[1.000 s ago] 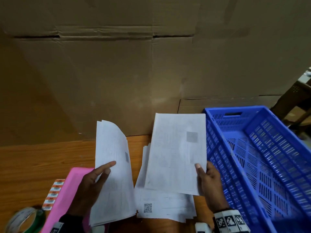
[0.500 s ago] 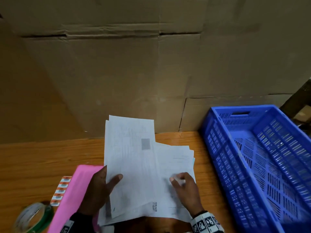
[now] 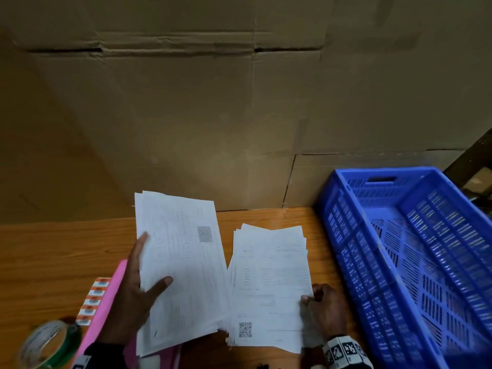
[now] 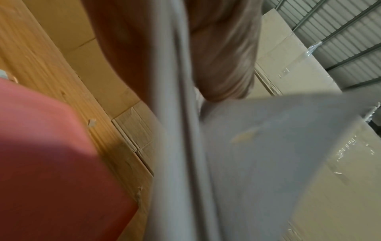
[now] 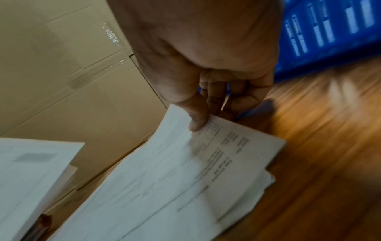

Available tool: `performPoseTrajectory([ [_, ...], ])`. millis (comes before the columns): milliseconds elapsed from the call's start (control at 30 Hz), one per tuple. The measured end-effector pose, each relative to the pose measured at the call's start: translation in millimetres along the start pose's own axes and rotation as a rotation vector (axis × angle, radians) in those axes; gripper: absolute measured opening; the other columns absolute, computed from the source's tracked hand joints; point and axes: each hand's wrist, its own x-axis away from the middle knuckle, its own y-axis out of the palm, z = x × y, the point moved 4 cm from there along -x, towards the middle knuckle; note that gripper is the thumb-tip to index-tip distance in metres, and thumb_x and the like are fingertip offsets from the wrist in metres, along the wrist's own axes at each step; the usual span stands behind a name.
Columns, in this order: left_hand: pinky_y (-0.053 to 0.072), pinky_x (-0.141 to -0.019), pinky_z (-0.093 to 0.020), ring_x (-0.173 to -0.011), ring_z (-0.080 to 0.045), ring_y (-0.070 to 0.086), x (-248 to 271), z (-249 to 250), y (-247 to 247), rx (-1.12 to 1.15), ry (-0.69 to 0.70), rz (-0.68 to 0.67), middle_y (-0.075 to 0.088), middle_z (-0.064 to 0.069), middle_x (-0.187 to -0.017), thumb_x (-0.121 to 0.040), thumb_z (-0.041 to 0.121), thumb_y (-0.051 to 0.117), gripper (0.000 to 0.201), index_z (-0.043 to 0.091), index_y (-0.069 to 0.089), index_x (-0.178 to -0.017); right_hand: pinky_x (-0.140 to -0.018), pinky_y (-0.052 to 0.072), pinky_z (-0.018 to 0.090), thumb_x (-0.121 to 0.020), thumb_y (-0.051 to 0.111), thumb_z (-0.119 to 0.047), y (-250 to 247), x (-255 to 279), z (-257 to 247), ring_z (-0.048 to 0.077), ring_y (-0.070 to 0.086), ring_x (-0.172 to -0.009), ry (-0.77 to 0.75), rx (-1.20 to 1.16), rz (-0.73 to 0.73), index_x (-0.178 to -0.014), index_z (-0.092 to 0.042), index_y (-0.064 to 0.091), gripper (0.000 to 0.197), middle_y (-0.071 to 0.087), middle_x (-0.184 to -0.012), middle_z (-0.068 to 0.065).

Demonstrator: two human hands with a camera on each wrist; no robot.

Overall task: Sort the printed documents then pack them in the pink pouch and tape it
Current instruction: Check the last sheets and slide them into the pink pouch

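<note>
My left hand [image 3: 149,265] grips a held stack of printed documents [image 3: 181,262] upright over the table, thumb on the front and fingers behind. In the left wrist view the stack's edge [image 4: 175,130] runs past my palm. A second pile of documents [image 3: 269,283] lies flat on the wooden table [image 3: 53,257]. At that pile's right edge my right hand [image 3: 308,298] pinches the top sheet [image 5: 175,171], its thumb on top. The pink pouch [image 3: 106,302] lies under my left hand, partly hidden. A roll of tape [image 3: 48,344] sits at the front left.
A blue plastic crate [image 3: 399,262], empty as far as it shows, stands at the right against the table's edge. A cardboard wall [image 3: 213,115] closes the back of the table. A strip of small stickers [image 3: 93,302] lies beside the pouch.
My right hand left its sheet on the held stack, moved back right to the table pile and pinched the top sheet. The left hand shifted the stack to the left.
</note>
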Motion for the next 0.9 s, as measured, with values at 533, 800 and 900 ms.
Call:
performPoseTrajectory([
  [533,0.032,-0.112,-0.032,-0.13,0.009,0.044,1.3,-12.3,12.2,-0.061,0.004,-0.234,0.053,0.031,-0.136,-0.087,0.076,0.034,0.06,0.045,0.053,-0.135,-0.078,0.056,0.047,-0.096,0.063,-0.008,-57.8,10.6,-55.1,0.03,0.068,-0.082,-0.127,-0.727,0.001,-0.092,0.002,0.065,0.012,0.072,-0.088,0.022],
  [800,0.031,-0.102,-0.021,-0.124,0.02,0.041,3.1,12.6,34.6,0.024,-0.038,-0.294,0.053,0.041,-0.127,-0.071,0.087,0.045,0.068,0.053,0.056,-0.128,-0.059,0.05,0.029,-0.096,0.063,-0.01,-26.5,33.3,-100.8,0.024,0.058,-0.07,-0.167,-0.852,-0.318,-0.073,-0.002,0.054,0.026,0.06,-0.075,0.013],
  [900,0.033,-0.098,-0.015,-0.12,0.023,0.042,3.2,11.7,38.9,0.013,-0.051,-0.289,0.052,0.043,-0.125,-0.064,0.08,0.06,0.073,0.047,0.055,-0.13,-0.053,0.045,0.026,-0.096,0.065,-0.009,-4.4,37.0,-102.3,0.017,0.047,-0.059,-0.153,-0.804,-0.374,-0.072,-0.014,0.048,0.029,0.043,-0.064,0.006],
])
